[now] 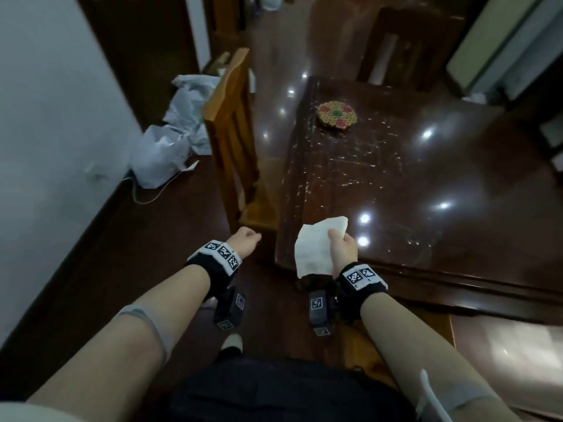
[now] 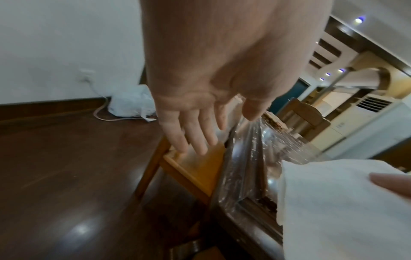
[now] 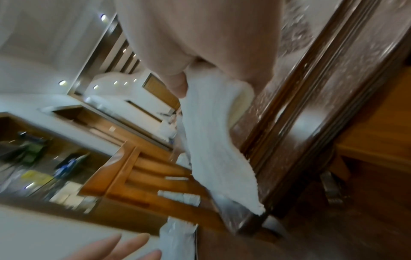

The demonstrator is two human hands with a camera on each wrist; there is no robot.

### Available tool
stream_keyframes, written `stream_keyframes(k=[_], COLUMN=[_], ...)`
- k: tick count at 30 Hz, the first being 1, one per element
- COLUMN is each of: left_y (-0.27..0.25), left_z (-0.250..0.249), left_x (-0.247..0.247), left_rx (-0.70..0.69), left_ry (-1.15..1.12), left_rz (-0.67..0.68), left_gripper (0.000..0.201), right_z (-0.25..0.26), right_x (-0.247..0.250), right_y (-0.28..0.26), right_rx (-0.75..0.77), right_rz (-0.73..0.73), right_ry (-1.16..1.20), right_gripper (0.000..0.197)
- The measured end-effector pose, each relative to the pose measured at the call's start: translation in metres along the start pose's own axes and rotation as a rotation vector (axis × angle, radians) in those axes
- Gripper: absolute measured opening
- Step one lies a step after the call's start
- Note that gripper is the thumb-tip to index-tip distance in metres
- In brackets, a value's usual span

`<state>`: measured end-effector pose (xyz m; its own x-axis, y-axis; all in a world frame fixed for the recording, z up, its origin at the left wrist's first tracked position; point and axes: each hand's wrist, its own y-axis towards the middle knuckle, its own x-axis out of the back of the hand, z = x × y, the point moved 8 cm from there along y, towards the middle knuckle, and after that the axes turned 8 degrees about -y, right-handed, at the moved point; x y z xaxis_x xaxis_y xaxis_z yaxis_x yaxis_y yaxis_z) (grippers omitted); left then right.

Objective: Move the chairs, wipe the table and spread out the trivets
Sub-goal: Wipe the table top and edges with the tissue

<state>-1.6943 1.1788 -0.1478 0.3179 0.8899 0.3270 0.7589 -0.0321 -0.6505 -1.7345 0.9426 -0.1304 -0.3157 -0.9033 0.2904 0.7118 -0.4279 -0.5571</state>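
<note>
The dark glossy desk (image 1: pixel 411 184) fills the right side. A wooden chair (image 1: pixel 231 126), probably heavy and stiff, stands at its left edge; I would take its backrest. The beaded trivet (image 1: pixel 336 114) lies far on the desk. The right hand (image 1: pixel 344 248) pinches a soft white cloth (image 1: pixel 313 251). The left hand (image 2: pixel 200 112) is empty, fingers straight. No readable writing.

- A plain white wall (image 1: pixel 45 102) stands on the left.
- The dark shiny wooden floor (image 1: pixel 100 269) runs out from the wall's foot.
- Crumpled white plastic bags (image 1: pixel 170 141) lie on the floor, close to the wall.
- A thin pale cord (image 2: pixel 100 112) hangs down the wall and curls near the bags.
- Small round bright lights (image 1: pixel 364 218) shine far from the wall.
</note>
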Motion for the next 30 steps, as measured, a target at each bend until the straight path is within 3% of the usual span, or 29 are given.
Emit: stream_keyframes(k=[3,12,14,17,19,22,25,30], left_y=[0.039,0.121,0.138,0.164,0.178,0.197,0.215,0.230], left_z=[-0.042,-0.132,-0.150,-0.170,-0.179,-0.183,-0.183,-0.188], left_x=[-0.008,-0.049,-0.060,-0.071,-0.074,-0.078,-0.084,-0.094], left_rx=[-0.038,-0.103,-0.118,-0.111,-0.087,-0.016,0.053,0.108], left_ry=[0.100,0.338,0.341,0.344,0.328,0.306,0.288,0.233], left_rz=[0.029,-0.022,-0.055,-0.118,-0.171,-0.240,-0.266,-0.316], left_gripper=[0.054,0.083,0.087,0.088,0.088,0.091,0.094,0.089], right_z=[0.004,0.004,0.013,0.022,0.018,-0.009,-0.032,-0.016], right_x=[0.030,0.155,0.189,0.232,0.246,0.247,0.250,0.265], right_y=[0.017,0.029,0.037,0.075,0.116,0.171,0.203,0.249], right_rx=[-0.048,-0.259,-0.216,-0.095,-0.126,-0.320,-0.365,-0.284], right_rz=[-0.163,-0.720,-0.845,-0.919,-0.795,-0.416,-0.267,-0.206], right_ry=[0.045,-0.074,-0.106,-0.177,-0.401,-0.857,-0.916,-0.876], right_gripper=[0.022,0.039,0.036,0.036,0.042,0.057,0.076,0.059])
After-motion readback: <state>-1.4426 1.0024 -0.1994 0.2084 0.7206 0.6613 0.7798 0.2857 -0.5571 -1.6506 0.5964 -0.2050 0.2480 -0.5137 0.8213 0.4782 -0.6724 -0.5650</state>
